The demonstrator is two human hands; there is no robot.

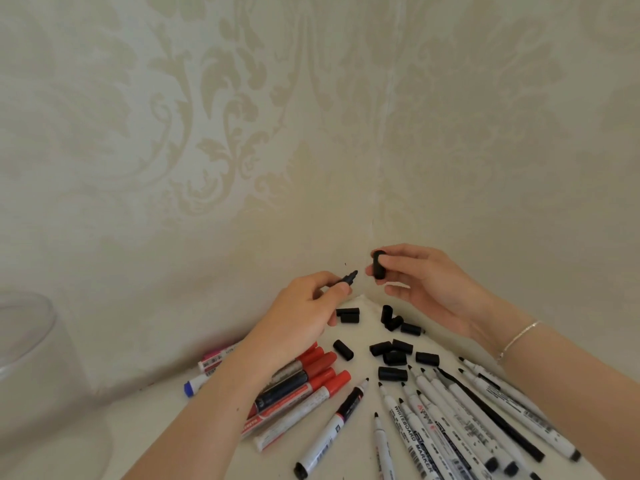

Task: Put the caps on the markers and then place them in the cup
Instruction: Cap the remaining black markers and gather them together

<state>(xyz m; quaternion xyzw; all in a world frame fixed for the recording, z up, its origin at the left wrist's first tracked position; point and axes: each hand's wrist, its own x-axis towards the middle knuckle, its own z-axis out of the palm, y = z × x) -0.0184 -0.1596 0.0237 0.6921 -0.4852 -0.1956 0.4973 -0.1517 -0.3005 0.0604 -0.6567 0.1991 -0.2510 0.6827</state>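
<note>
**Nearly capped: marker and cap held apart above the tabletop**

Seen from the head camera, the left hand (308,306) grips an uncapped black marker (346,278), its fingers curled round the barrel so that only the tip end shows, pointing right. Just beside that tip, not touching it, the right hand (426,285) pinches a black cap (379,265) between thumb and fingertips, with the cap standing roughly upright. A thin bracelet (519,336) circles the right wrist.

Below the hands, on the white tabletop (360,379), loose black caps (391,351) lie scattered near the corner of the patterned wall (242,133). Closer to the camera, uncapped black whiteboard markers (433,420) fan out at the right, tips towards the caps. Capped red markers (311,375) lie side by side under the left forearm, with a blue-capped marker (194,384) and a pink one (218,353) further left. The clear cup (27,341) stands at the far left edge, well apart from both hands; its contents cannot be made out.
</note>
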